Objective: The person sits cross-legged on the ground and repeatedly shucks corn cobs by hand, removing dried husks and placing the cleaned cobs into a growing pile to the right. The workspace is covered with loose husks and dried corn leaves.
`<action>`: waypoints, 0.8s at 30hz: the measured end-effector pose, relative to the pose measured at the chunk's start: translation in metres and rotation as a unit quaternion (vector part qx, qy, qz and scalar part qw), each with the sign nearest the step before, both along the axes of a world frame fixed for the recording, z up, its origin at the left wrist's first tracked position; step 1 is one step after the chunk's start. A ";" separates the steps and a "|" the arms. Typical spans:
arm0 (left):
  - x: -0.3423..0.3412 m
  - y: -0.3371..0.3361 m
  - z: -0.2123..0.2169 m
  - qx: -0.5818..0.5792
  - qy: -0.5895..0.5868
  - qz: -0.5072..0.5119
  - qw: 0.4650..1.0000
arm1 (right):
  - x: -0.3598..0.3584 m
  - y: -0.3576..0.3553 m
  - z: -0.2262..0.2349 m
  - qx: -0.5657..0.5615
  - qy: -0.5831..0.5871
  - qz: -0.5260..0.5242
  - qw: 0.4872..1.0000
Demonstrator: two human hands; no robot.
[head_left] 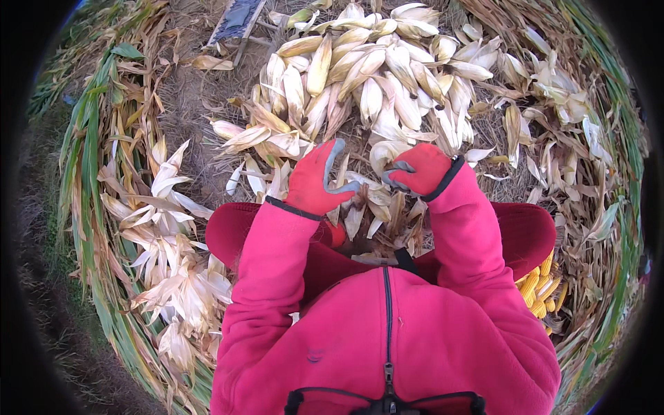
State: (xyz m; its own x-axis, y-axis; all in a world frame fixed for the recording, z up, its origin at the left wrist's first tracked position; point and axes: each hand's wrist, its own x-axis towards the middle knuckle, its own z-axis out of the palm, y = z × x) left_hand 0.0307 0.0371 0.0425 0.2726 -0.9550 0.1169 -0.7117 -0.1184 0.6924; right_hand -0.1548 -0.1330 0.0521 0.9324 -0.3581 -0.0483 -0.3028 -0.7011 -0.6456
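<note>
My left hand (312,181), in a red glove with a grey palm, is open, its thumb and fingers spread apart with nothing between them. Across from it, my right hand (419,170) in a matching glove is closed, fingers curled in. Whatever it holds, if anything, is hidden. A pale husked corn ear (386,155) lies right beside its fingertips; I cannot tell whether they touch. Beyond both hands spreads a heap of corn ears in dry husks (373,76). Loose husk pieces (377,207) lie just below and between the hands.
Stripped husks (183,283) are piled at my left. Bare yellow corn cobs (541,289) lie by my right knee. A small stool-like frame with a blue top (238,19) stands at the far left. Green and dry stalks (86,180) ring the spot.
</note>
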 end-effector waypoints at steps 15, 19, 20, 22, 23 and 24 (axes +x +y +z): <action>-0.080 -0.006 -0.058 0.001 0.499 -0.028 0.866 | -0.037 0.005 -0.070 0.681 -0.313 -0.238 0.618; -0.069 0.001 -0.069 0.044 0.252 0.080 0.963 | -0.018 0.010 -0.064 0.599 -0.203 -0.296 0.715; -0.077 -0.007 -0.045 0.077 0.178 0.118 0.974 | -0.014 0.019 -0.053 0.551 -0.190 -0.306 0.753; -0.077 -0.016 -0.033 0.094 0.121 0.105 0.983 | -0.009 0.028 -0.053 0.450 -0.204 -0.290 0.819; -0.078 -0.018 -0.030 0.102 0.090 0.099 0.986 | -0.008 0.031 -0.065 0.396 -0.194 -0.301 0.846; -0.078 -0.014 -0.044 0.100 0.071 0.131 0.984 | -0.010 0.029 -0.081 0.360 -0.169 -0.308 0.865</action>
State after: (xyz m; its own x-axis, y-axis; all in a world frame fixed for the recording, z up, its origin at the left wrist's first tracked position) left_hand -0.0476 0.0230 -0.0012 0.5118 -0.8504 -0.1223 -0.5372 -0.4278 0.7269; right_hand -0.1646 -0.1040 -0.0286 0.5804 -0.7820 -0.2270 -0.1848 0.1450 -0.9720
